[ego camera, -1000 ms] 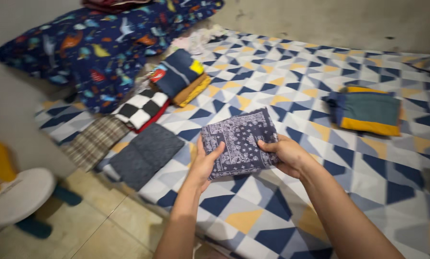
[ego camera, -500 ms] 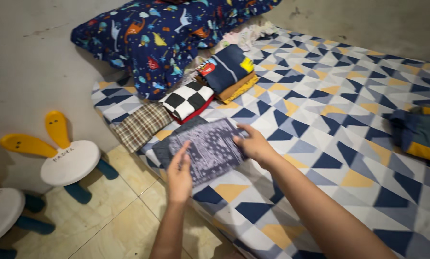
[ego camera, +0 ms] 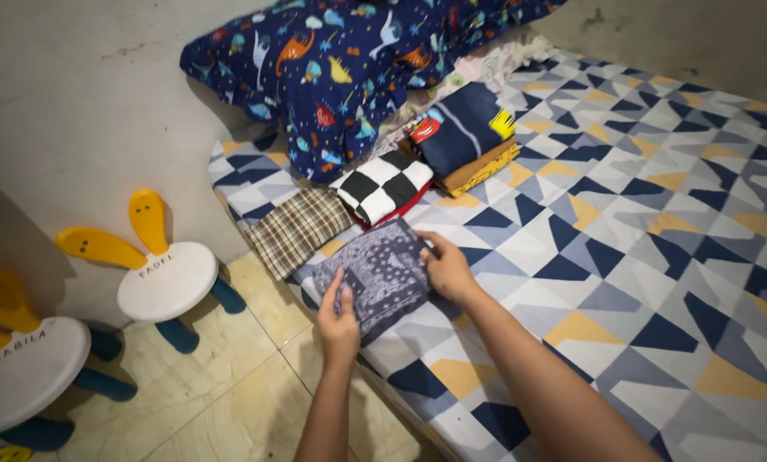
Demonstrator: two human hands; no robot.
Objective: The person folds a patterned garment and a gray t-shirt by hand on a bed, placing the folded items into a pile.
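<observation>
A folded dark blue paisley cloth (ego camera: 382,272) lies at the near left edge of the mattress (ego camera: 657,257), on top of a grey folded cloth that barely shows beneath it. My left hand (ego camera: 339,318) grips its near left edge, thumb on top. At the cloth's right edge my right hand (ego camera: 446,267) holds on, its fingers resting on the fabric. Both forearms reach in from the bottom of the view.
Along the mattress edge behind it lie a plaid folded cloth (ego camera: 298,229), a black-and-white checkered one (ego camera: 382,184) and a navy stack over yellow fabric (ego camera: 465,133). A dinosaur-print pillow (ego camera: 358,60) leans on the wall. Two white stools (ego camera: 165,278) (ego camera: 24,368) stand on the tiled floor at left.
Both hands carried the paisley cloth left from the middle of the mattress and set it down on the grey folded cloth. The view swung left, so the teal-and-yellow pile left the frame.
</observation>
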